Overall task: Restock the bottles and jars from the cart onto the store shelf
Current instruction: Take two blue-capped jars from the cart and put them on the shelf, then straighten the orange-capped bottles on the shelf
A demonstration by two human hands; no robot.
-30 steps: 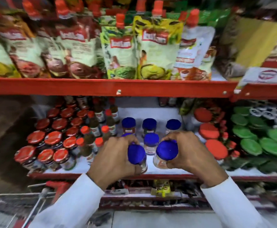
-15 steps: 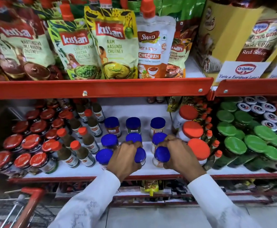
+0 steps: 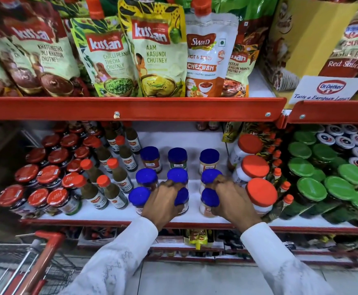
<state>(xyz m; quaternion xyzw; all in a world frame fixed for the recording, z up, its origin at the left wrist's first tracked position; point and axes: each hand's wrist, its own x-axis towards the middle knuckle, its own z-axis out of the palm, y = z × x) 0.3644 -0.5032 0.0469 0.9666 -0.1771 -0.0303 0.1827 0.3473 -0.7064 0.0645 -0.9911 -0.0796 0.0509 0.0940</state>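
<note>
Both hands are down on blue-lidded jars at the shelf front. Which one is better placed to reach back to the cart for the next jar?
Left. The left hand is on the side of the red-handled cart, at lower left. The right hand would have to cross the body. Each hand grips a blue-lidded jar.

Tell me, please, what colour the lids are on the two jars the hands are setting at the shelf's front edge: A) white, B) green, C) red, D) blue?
D: the left hand and the right hand each grip a jar with a blue lid.
</note>
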